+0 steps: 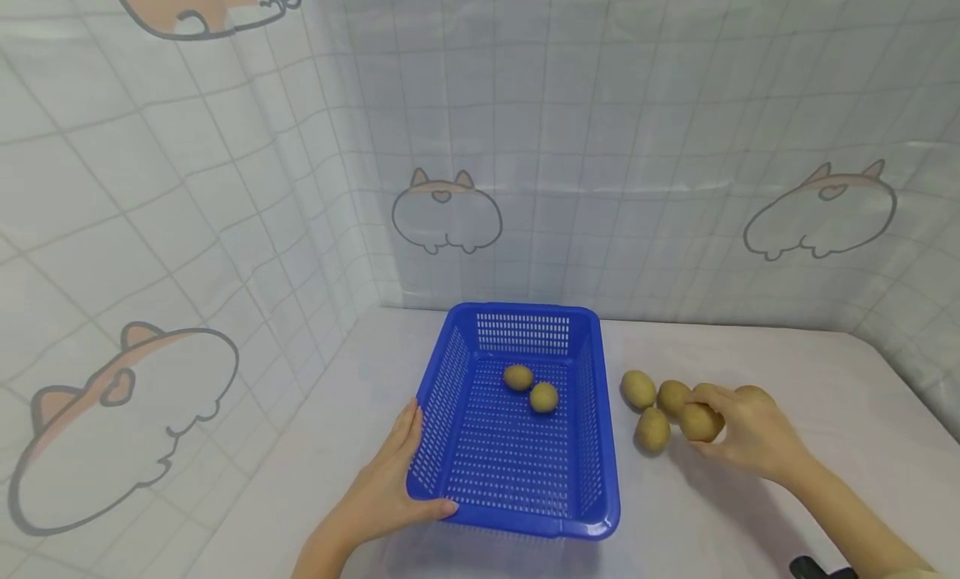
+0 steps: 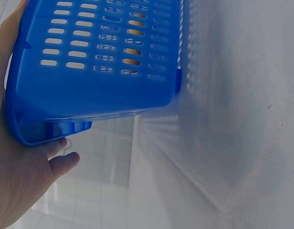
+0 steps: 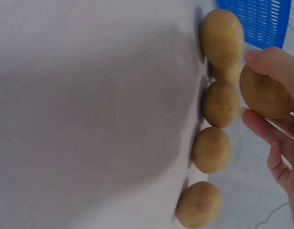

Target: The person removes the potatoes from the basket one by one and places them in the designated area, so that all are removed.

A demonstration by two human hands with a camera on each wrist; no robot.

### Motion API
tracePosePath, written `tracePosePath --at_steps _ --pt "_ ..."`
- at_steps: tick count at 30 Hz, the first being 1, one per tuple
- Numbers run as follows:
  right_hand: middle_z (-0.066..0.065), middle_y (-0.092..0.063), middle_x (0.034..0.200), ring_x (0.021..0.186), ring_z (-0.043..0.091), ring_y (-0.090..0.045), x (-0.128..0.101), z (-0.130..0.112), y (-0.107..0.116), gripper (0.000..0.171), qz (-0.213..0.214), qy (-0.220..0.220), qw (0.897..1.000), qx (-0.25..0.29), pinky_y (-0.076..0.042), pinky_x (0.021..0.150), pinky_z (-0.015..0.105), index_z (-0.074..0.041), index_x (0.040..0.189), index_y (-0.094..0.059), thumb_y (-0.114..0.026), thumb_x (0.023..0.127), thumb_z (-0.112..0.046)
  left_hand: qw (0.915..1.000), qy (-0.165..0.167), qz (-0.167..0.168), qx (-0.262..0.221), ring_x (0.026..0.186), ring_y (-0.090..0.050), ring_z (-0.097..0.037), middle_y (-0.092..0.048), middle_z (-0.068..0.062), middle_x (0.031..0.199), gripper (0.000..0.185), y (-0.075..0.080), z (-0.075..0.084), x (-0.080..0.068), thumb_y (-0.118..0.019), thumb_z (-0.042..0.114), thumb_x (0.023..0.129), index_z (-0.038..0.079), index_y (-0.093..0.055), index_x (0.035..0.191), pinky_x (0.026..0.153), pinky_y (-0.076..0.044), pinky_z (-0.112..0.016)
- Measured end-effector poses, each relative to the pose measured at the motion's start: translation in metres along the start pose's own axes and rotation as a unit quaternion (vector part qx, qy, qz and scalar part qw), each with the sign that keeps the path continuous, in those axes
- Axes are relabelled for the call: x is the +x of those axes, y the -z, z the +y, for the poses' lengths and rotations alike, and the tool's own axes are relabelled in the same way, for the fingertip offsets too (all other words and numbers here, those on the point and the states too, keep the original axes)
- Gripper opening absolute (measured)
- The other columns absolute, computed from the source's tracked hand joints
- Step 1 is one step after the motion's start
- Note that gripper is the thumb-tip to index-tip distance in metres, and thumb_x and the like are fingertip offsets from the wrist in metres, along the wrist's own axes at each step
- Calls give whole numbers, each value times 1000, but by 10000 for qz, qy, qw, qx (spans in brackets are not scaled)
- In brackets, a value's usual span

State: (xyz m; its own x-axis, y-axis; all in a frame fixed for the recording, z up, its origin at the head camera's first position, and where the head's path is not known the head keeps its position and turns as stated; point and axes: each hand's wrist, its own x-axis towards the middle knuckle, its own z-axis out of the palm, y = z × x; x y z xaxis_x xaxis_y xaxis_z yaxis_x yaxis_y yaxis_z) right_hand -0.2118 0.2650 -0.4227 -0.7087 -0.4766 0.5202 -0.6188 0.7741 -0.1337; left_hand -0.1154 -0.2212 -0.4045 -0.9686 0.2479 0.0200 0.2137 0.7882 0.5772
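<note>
A white cloth covers the table (image 1: 750, 512). Behind it and on the left hangs a white checked curtain (image 1: 225, 187) with cartoon animal pictures on it.

The left hand (image 1: 390, 483) holds the near left corner of the blue basket (image 1: 480, 471). The palm lies flat along the basket's side and the thumb hooks around the front edge. The basket's long sides run away from the person. Two potatoes (image 1: 531, 387) lie inside it, past the left hand's fingertips and to their right.

To the right of the basket, more potatoes (image 1: 652, 408) lie close together on the cloth. The right hand (image 1: 750, 437) pinches one potato (image 1: 701, 421) between its thumb and fingers. This held potato sits at the fingertips, just beside the others. Its long way points sideways, toward the basket. One more potato (image 1: 753, 393) peeks out behind the right hand.
</note>
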Motion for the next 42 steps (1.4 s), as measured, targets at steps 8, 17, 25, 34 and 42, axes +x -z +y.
tracePosePath --at_steps 8,17,25,34,42 --pt "-4 -64 78 59 4 -49 -5 -2 -7 63 -1069 -896 9900 191 -45 51 29 -6 112 -65 -88 59 -30 10000 -24 3 -7 145 -3 -34 10 -11 160 126 0 1 0 -77 58 71 -1 -1 153 109 -23 -60" --pt "-7 -65 78 59 1 -50 -9 0 -17 57 -1319 -921 9866 283 -47 53 25 -5 106 -66 -89 59 -29 10000 34 -39 0 145 -3 -33 9 -11 160 127 1 3 0 -76 60 70 0 -1 153 110 -22 -58" --pt "-12 -54 64 53 1 -45 -6 -2 -12 66 -1474 -1220 9798 578 -40 46 22 -2 114 -67 -88 63 -38 10000 -6 44 33 145 -5 -33 9 -9 160 125 0 2 0 -76 59 71 1 -1 153 108 -24 -61" --pt "-2 -69 81 62 3 -55 -5 0 -2 67 -1441 -1451 9761 736 -44 48 24 -6 115 -68 -84 65 -49 10000 39 14 10 145 -4 -32 9 -9 160 126 1 2 -1 -75 62 71 1 -1 153 108 -23 -60" --pt "2 -66 85 73 16 -59 -3 3 5 61 -1084 -1276 9847 490 -44 51 30 -13 107 -67 -84 63 -53 10000 48 10 48 145 -5 -32 9 -9 160 127 0 1 -1 -75 63 70 1 -2 153 108 -24 -60"
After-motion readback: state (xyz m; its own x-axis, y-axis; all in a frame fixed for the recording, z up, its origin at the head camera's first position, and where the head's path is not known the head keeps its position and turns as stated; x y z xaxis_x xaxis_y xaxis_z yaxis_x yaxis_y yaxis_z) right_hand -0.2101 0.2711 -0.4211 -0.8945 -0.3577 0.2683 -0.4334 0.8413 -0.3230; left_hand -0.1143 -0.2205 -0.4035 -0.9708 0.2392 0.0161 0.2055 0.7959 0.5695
